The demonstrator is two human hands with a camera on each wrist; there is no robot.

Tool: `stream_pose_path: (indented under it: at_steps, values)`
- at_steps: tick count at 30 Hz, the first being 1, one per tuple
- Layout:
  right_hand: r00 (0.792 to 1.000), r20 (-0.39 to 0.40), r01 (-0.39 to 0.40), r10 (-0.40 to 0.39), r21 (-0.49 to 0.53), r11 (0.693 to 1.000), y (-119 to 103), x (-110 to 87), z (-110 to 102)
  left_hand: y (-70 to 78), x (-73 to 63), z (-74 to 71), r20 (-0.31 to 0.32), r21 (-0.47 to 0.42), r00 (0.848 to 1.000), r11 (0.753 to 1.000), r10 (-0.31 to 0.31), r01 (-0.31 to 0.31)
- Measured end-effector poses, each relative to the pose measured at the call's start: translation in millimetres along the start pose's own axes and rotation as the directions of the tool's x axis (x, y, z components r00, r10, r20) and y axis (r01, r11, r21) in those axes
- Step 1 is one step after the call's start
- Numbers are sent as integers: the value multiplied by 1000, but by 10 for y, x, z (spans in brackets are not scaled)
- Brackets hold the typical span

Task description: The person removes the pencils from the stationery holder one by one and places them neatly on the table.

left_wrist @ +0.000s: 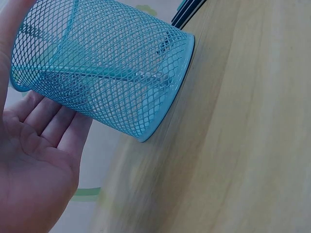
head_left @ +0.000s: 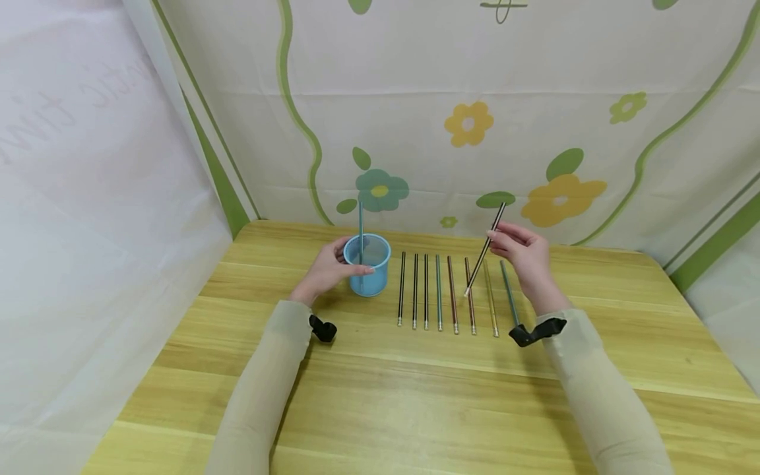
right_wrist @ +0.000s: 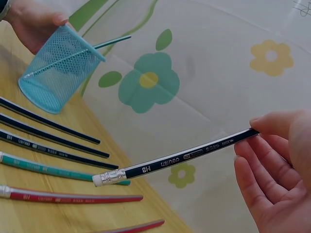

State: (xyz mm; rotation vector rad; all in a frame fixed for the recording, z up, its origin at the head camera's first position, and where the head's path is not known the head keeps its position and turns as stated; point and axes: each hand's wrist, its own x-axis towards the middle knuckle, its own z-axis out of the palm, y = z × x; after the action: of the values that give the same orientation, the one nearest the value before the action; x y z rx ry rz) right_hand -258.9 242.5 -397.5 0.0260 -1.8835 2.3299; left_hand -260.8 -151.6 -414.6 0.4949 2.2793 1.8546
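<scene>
A light blue mesh pencil cup (head_left: 377, 282) stands upright on the table, with one teal pencil (head_left: 361, 224) leaning inside it. My left hand (head_left: 325, 269) holds the cup from the left, thumb across the front and fingers behind. In the left wrist view the palm (left_wrist: 41, 170) faces the mesh wall. Between thumb and fingertips my right hand (head_left: 525, 254) pinches a black striped pencil (right_wrist: 184, 158) near its upper end. That pencil is tilted in the air above the row, its white eraser (right_wrist: 103, 178) pointing down.
Several pencils lie side by side right of the cup, erasers toward me: black ones (head_left: 415, 290), a green one (head_left: 439, 290), red ones (head_left: 452, 290), a yellow one (head_left: 491, 297) and a teal one (head_left: 508, 290). Behind the wooden table (head_left: 380, 396) hangs a flowered cloth (head_left: 410, 119).
</scene>
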Motion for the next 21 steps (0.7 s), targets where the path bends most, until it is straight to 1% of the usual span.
stream_pose_path:
  at_steps: [7, 12, 21]
  values:
    - [1000, 10, -17, 17, -10, 1000, 46, -35, -187, -21, 4, 5, -2, -8, 1000, 1000, 18, -18]
    - [1000, 4, -28, 29, -18, 999, 65, -81, -276, -24, 5, 4, 1, -9, 1000, 1000, 22, -22]
    - [999, -12, -37, 37, -22, 999, 87, -135, -410, 15, -2, -1, 4, 0, 1000, 1000, 6, -6]
